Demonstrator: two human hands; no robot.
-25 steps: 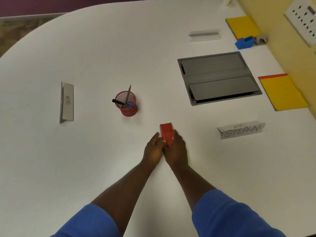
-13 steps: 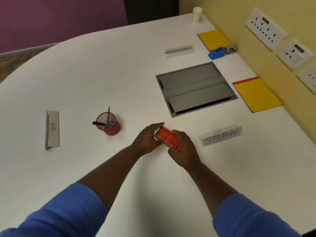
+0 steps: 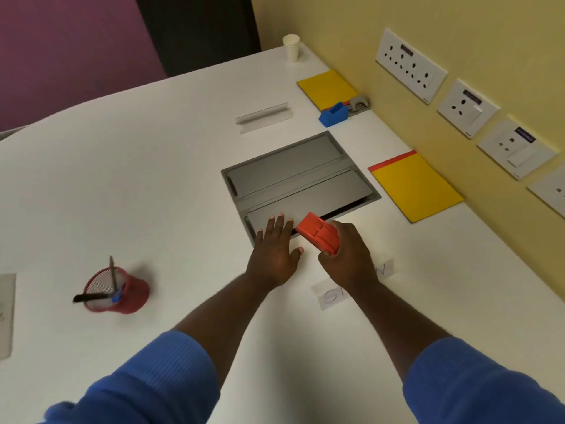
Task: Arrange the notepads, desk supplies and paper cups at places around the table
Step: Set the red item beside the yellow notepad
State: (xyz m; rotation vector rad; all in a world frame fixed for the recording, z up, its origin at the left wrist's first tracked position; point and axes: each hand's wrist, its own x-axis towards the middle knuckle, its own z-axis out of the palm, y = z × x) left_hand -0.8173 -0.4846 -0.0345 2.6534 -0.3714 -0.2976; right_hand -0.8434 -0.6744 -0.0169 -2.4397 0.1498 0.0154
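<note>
My right hand point(image 3: 348, 258) grips a red tape dispenser point(image 3: 318, 235) and holds it above the white table point(image 3: 153, 185), at the near edge of the grey cable hatch point(image 3: 299, 182). My left hand point(image 3: 275, 249) is just left of the dispenser, palm down, fingers spread, holding nothing. Two yellow notepads lie along the wall: a near notepad point(image 3: 415, 186) with a red top strip and a far notepad point(image 3: 327, 88). A stack of paper cups point(image 3: 291, 48) stands at the far corner. A red mesh pen cup point(image 3: 119, 290) with pens stands at the left.
A blue tape dispenser point(image 3: 334, 114) and a grey hole punch point(image 3: 360, 103) sit by the far notepad. A name card point(image 3: 354, 286) lies partly under my right arm, another name card point(image 3: 263, 117) beyond the hatch, a third name card point(image 3: 6, 313) at the left edge. Wall sockets point(image 3: 409, 65) line the yellow wall.
My left hand has let go of the red dispenser and spread open. My right hand has carried the dispenser forward and right, over the hatch's near edge. The view has tilted up toward the wall.
</note>
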